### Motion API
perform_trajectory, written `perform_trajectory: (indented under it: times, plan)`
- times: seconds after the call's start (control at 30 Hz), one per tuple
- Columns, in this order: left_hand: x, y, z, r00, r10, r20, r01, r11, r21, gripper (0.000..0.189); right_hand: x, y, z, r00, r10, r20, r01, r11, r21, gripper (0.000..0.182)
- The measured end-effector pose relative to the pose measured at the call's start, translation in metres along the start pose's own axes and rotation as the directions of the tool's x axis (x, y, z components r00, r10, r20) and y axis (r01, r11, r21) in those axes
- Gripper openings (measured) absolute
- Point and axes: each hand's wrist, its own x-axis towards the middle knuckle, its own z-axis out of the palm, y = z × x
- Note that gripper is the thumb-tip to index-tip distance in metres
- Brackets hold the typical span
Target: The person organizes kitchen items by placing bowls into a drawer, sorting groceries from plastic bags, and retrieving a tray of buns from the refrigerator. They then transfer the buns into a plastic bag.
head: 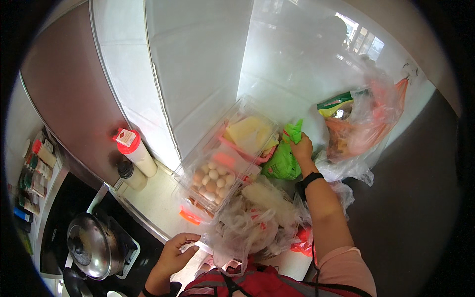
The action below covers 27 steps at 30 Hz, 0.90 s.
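Observation:
My right hand (pixel 302 148) grips the gathered neck of a green plastic bag (pixel 282 163), whose full lower part rests beside a clear plastic bin. What is inside the bag cannot be seen. My left hand (pixel 177 254) holds nothing, thumb and fingers apart, just off the counter's front edge. In the clear bin (pixel 243 178) lie several brown and white eggs (pixel 211 182), and at its far end sits a pink basket (pixel 265 160) with a yellow cloth or wrapper (pixel 248 134). Crumpled translucent plastic bags (pixel 256 222) fill the counter between my arms.
At the left a lidded steel pan (pixel 92 247) sits on a gas hob. A red-capped white container (pixel 135 152) and a black-capped jar (pixel 130 175) stand by the wall. Spice jars (pixel 37 174) line a shelf. An orange plastic bag (pixel 371 130) hangs from a wall hook.

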Motion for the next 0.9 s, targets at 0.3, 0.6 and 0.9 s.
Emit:
perform_trajectory:
  times: [0.3, 0.6, 0.9]
  plan:
    - [-0.013, -0.012, -0.004, 0.999, -0.036, -0.004, 0.036, 0.999, 0.021, 0.026, 0.01, -0.012, 0.009, 0.989, -0.061, 0.134, 0.111, 0.905, -0.411, 0.024]
    - [-0.017, -0.007, 0.001, 0.995, -0.097, -0.022, 0.097, 0.995, 0.006, 0.025, -0.036, 0.015, 0.092, 0.924, -0.28, 0.259, 0.38, 0.731, -0.567, 0.044]
    - [-0.001, -0.024, 0.009, 0.999, -0.027, 0.022, 0.027, 1.0, 0.014, 0.026, -0.069, 0.022, 0.033, 0.661, -0.627, 0.413, 0.721, 0.684, -0.115, 0.062]
